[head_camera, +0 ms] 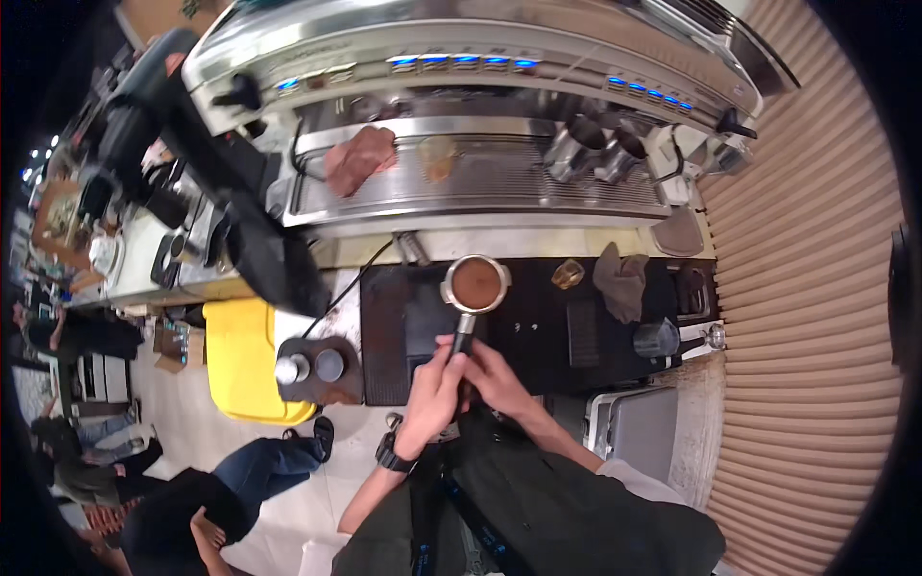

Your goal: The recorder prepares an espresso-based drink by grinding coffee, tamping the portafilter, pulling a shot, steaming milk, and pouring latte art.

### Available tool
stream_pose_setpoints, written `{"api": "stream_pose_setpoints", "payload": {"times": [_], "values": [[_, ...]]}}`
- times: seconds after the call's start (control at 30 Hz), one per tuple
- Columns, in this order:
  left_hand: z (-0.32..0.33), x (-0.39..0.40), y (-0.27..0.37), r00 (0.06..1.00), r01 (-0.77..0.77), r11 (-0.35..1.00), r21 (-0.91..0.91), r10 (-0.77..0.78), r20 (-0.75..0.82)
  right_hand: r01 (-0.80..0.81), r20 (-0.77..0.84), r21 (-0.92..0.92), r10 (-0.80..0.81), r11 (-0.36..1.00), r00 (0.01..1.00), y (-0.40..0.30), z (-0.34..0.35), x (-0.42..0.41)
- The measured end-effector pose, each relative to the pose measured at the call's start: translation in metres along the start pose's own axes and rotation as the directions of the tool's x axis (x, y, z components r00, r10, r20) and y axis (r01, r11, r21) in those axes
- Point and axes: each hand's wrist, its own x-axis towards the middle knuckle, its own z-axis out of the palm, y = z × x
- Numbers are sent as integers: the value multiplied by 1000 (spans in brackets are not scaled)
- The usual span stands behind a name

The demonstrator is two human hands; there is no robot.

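Note:
A metal portafilter (467,317) is held over the black counter mat, its basket facing up. Brown coffee grounds (476,283) fill the basket, and their surface looks fairly level. My left hand (433,389), with a dark watch at the wrist, grips the black handle, its thumb along the top. From the right, my right hand (498,381) closes around the same handle; some of its fingers are hidden. Left of the hands, a round metal tool (292,369) and a dark round-topped piece (330,365) sit on a dark stand (320,389).
An espresso machine (461,43) spans the back. Its drip tray (497,162) bears a pink cloth (360,160) and metal pitchers (576,147). A grey cloth (621,281), glass (568,274) and cup (656,338) lie right. A yellow lid (241,360) and a person (194,511) are left.

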Motion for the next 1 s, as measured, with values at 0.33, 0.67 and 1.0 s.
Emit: {"api": "stream_pose_setpoints", "payload": {"times": [0.33,0.67,1.0], "values": [[-56,-20,-5,982,53,934,-353,-113,-151,192,-15,249,-194,949,981,3,45,61],[-62,-51,-53,916,115,944,-309,-221,-334,207,23,498,-251,842,968,-66,17,136],[-50,-39,-57,936,81,925,-372,-199,-291,384,-58,453,-403,805,913,-85,9,208]]}}
